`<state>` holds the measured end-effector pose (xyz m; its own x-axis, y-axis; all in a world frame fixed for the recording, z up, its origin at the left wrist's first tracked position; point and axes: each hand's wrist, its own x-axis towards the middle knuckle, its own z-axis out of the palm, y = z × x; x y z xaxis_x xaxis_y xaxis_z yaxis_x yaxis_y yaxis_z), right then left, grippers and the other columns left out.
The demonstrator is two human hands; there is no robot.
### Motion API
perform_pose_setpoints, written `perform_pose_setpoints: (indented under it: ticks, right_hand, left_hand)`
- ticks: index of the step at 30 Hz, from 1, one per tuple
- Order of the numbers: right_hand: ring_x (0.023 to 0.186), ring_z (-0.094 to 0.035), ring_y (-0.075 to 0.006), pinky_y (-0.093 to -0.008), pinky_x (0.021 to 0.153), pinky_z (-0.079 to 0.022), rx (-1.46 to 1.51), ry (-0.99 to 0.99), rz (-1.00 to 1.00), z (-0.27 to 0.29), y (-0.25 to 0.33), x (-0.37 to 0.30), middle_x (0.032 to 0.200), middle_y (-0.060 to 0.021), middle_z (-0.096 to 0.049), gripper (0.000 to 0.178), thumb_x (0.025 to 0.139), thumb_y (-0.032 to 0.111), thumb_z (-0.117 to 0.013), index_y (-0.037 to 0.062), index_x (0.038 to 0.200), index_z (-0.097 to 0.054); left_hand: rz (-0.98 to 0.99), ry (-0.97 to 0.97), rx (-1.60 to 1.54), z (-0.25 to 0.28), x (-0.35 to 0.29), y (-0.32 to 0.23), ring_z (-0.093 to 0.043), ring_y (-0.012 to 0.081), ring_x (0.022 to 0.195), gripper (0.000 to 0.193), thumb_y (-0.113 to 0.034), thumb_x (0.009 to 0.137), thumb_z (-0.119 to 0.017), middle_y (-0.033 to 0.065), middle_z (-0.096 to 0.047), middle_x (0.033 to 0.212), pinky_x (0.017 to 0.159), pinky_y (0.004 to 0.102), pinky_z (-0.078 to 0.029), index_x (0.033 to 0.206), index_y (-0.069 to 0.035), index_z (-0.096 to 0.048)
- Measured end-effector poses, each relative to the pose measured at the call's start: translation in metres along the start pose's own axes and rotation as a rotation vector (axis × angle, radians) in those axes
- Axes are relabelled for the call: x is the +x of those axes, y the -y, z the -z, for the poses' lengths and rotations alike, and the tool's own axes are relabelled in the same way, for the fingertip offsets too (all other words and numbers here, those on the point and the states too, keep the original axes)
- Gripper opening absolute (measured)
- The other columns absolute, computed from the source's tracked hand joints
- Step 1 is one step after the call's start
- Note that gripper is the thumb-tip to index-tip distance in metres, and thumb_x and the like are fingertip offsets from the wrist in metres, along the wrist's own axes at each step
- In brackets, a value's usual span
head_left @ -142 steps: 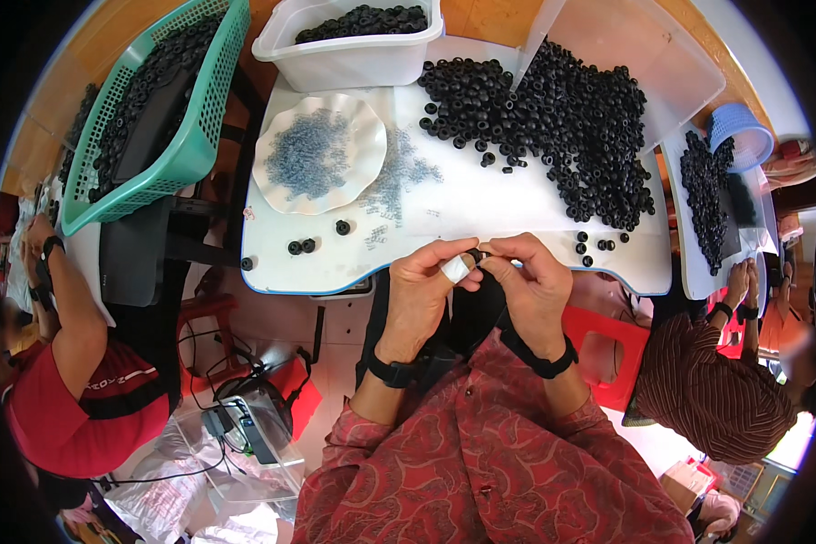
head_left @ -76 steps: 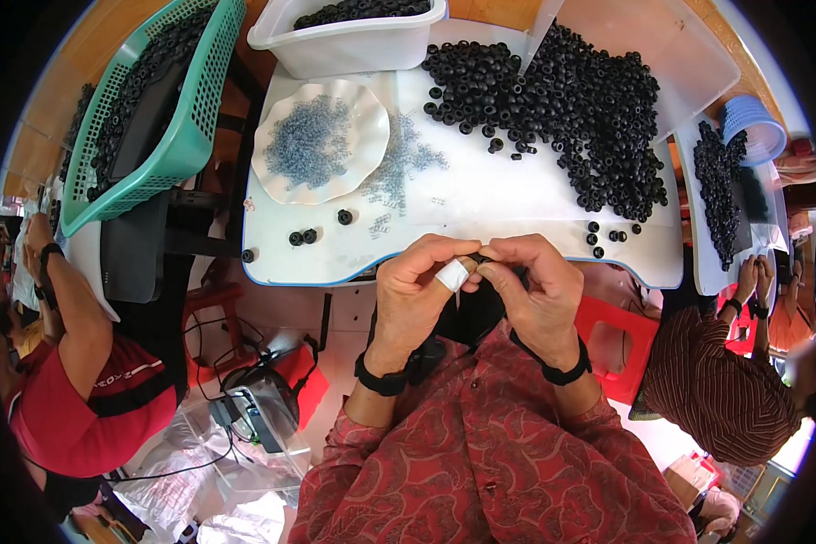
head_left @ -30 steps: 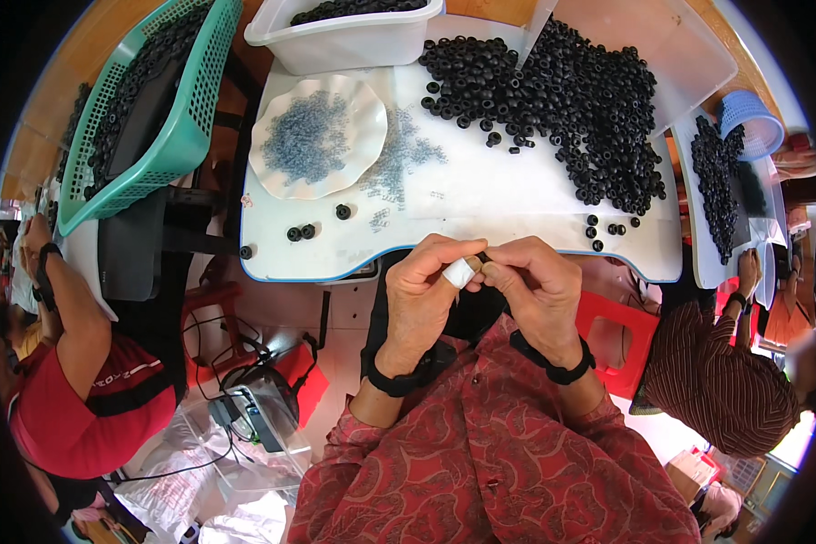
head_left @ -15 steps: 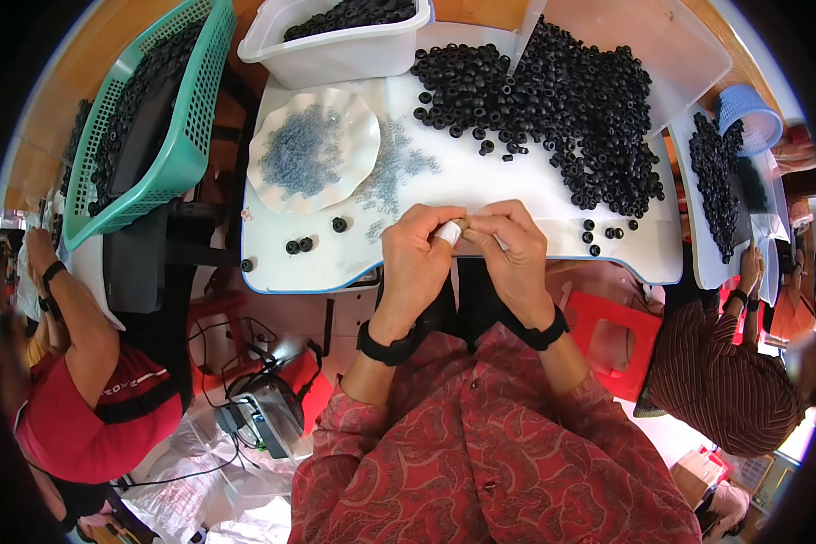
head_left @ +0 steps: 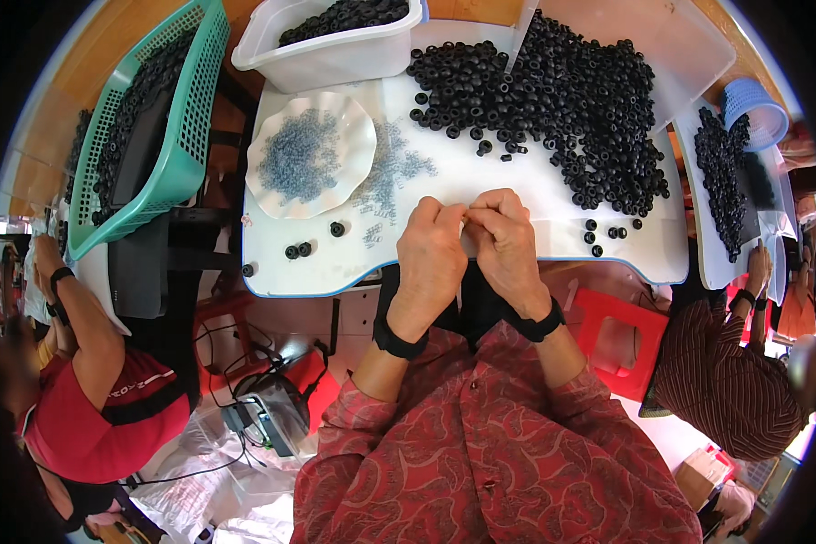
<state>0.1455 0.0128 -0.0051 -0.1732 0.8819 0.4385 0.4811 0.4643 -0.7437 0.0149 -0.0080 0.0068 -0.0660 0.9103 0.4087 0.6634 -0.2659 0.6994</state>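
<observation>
Two hands: left hand and right hand meet fingertip to fingertip over the near edge of the white table, knuckles up.
Left hand: fingers curled in, tips pinched toward the right hand; a sliver of something pale shows at the pinch, too small to tell what it is.
Right hand: fingers bent and closed against the left fingertips; whether it grips anything cannot be told.
Wrists: dark band on each; patterned red sleeves below.
Ring pile: big heap of black rings spread across the far right of the table, well beyond the hands.
Strays: three loose black rings near the table's left front edge; a few more just right of the right hand.
Plate: scalloped white plate left of the hands, holding small grey-blue bits; more of these scattered on the table beside it.
Tub: white tub of black rings at the far edge.
Basket: green mesh basket tilted off the table's left side, dark parts inside.
Others: person in red at left, person in striped top at right.
</observation>
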Motion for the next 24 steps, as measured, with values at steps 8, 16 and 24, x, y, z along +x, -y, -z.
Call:
perform_pose_setpoints:
  ticks: [8,16,24]
  right_hand:
    - [0.097,-0.062,-0.0297,-0.0360,0.084,-0.051,0.225,-0.136,-0.146,0.007,0.007,0.002,0.109,-0.0148,-0.063,0.022,0.086,-0.009,-0.055,-0.0024,0.103,-0.067]
    - [0.117,-0.056,-0.0264,-0.0368,0.104,-0.041,0.466,0.123,0.023,-0.002,0.025,0.018,0.127,-0.0183,-0.061,0.037,0.099,0.018,-0.039,-0.0053,0.112,-0.065]
    - [0.106,-0.057,-0.0254,-0.0379,0.101,-0.042,0.593,0.208,-0.060,-0.010,0.013,0.016,0.113,-0.0187,-0.063,0.028,0.092,0.015,-0.035,0.0003,0.100,-0.056]
  left_hand:
    - [-0.118,0.073,0.194,-0.002,0.004,-0.004,-0.059,0.0342,0.080,0.016,0.004,0.074,-0.063,0.0144,-0.054,0.087,0.064,0.0423,-0.052,0.089,-0.001,-0.063]
    - [-0.220,0.085,0.098,0.002,0.005,-0.011,-0.058,0.0351,0.083,0.020,0.002,0.072,-0.066,0.0156,-0.055,0.092,0.064,0.0451,-0.052,0.091,0.003,-0.062]
    - [-0.202,0.161,0.118,-0.010,-0.012,0.009,-0.060,0.0372,0.089,0.019,-0.002,0.075,-0.067,0.0169,-0.059,0.095,0.065,0.0451,-0.053,0.093,0.002,-0.064]
